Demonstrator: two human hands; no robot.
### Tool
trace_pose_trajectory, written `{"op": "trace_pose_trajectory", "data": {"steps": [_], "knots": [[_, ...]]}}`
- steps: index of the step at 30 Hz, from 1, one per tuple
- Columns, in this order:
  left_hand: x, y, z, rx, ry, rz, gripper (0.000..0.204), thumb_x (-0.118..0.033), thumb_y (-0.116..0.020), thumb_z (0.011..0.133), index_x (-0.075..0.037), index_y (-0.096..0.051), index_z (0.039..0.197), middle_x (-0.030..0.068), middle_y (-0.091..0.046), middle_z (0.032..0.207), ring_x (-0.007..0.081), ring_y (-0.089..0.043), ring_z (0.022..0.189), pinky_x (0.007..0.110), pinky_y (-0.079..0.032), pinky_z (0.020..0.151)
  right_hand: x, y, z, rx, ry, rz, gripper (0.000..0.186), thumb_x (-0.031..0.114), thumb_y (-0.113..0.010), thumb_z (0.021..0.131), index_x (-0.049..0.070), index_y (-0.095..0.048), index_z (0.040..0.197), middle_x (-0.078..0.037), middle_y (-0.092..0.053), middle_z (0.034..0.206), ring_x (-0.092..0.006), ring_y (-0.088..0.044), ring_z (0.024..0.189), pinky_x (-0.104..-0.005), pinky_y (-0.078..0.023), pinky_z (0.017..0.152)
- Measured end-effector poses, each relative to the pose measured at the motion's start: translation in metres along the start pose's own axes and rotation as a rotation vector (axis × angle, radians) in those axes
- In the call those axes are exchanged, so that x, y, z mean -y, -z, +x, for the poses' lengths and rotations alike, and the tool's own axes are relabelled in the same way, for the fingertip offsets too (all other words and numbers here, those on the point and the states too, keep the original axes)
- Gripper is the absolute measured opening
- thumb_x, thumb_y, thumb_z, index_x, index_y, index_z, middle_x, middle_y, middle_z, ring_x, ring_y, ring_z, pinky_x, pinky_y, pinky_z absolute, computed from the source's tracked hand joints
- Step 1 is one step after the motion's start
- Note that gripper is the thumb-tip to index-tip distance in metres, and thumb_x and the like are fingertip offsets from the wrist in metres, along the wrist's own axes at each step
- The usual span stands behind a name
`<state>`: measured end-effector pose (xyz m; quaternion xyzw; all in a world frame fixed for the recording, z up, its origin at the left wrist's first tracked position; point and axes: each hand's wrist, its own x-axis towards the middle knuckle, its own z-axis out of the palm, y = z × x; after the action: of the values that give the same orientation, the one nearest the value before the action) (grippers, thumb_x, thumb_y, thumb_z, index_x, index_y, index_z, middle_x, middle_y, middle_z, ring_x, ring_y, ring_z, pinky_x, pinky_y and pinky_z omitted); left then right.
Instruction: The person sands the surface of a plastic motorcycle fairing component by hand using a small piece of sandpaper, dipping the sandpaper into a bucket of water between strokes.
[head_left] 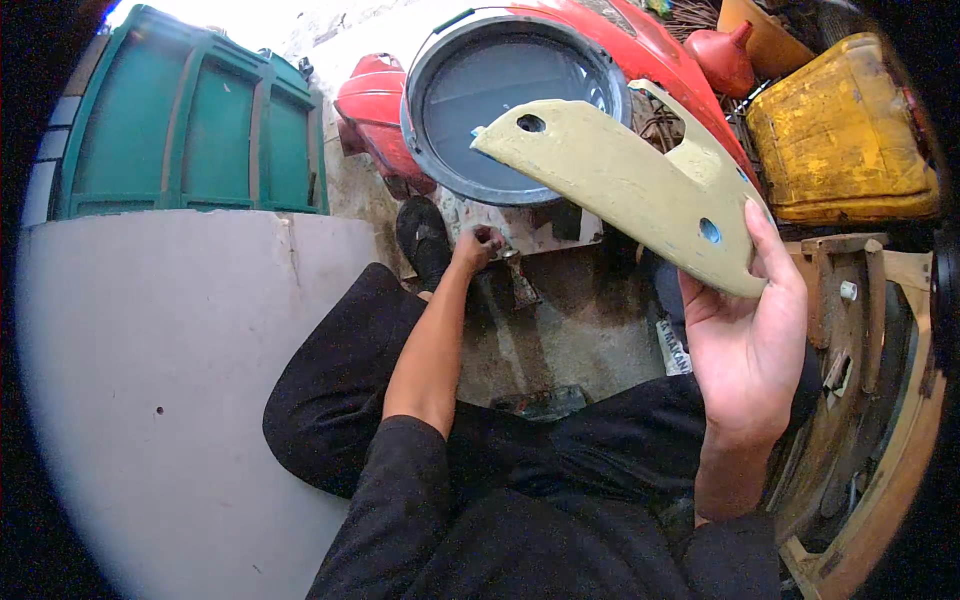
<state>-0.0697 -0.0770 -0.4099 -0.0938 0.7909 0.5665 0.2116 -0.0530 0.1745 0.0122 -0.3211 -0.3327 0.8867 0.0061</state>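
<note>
My right hand (745,340) grips a curved, pale khaki panel (620,190) by its right end, holding it up at a tilt. The panel has holes, one ringed blue, and its left end overlaps a dark-rimmed bucket (421,110) of grey water. My left hand (478,242) is low in front of the bucket with curled fingers; what is in them is too small to make out. Just right of those fingers is a small, stained metal object (520,275) that I cannot identify.
Red body panels (370,105) flank the bucket. A red funnel (720,65) and yellow jerrycan (840,140) are at upper right. Wooden frames (900,420) lie at right. A white partition (170,380) and green panelled structure (220,130) stand left. My black shoe (420,235) is below the bucket.
</note>
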Motion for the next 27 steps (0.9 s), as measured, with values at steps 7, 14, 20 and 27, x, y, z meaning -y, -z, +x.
{"op": "trace_pose_trajectory", "data": {"steps": [7,14,20,27], "knots": [[0.004,0.002,0.003,0.038,0.039,0.047,0.003,-0.001,-0.062,0.076,-0.001,-0.063,0.079,0.0038,-0.064,0.074,0.0124,-0.055,0.065,0.028,-0.044,0.06,0.0,0.0,0.0,-0.001,0.008,-0.001,0.028,0.017,-0.054,0.09,0.005,-0.053,0.116,-0.007,-0.06,0.107,-0.0167,-0.06,0.093,-0.0312,-0.053,0.075],[0.013,0.002,0.004,0.0,-0.027,0.123,0.019,-0.023,-0.069,0.077,-0.004,-0.067,0.079,0.0023,-0.065,0.072,0.0116,-0.056,0.062,0.027,-0.046,0.058,0.0,0.001,0.0,0.002,0.002,-0.001,0.028,0.017,-0.054,0.09,0.004,-0.053,0.115,-0.007,-0.06,0.109,-0.0166,-0.06,0.094,-0.0309,-0.053,0.075],[0.005,0.001,0.005,0.061,0.076,0.058,0.006,-0.007,-0.065,0.074,-0.002,-0.064,0.075,0.0019,-0.062,0.07,0.01,-0.053,0.063,0.028,-0.043,0.059,0.0,0.0,0.0,0.007,0.0,0.007,0.028,0.018,-0.053,0.091,0.004,-0.053,0.116,-0.007,-0.06,0.108,-0.0162,-0.06,0.093,-0.0306,-0.053,0.075],[-0.001,0.0,0.001,0.051,0.043,-0.005,0.008,-0.01,-0.066,0.074,-0.002,-0.065,0.072,0.0005,-0.061,0.066,0.0085,-0.05,0.06,0.027,-0.041,0.055,0.001,0.0,0.0,-0.012,-0.003,-0.003,0.029,0.018,-0.053,0.091,0.004,-0.053,0.116,-0.007,-0.06,0.108,-0.0159,-0.06,0.093,-0.0304,-0.053,0.075]]}}
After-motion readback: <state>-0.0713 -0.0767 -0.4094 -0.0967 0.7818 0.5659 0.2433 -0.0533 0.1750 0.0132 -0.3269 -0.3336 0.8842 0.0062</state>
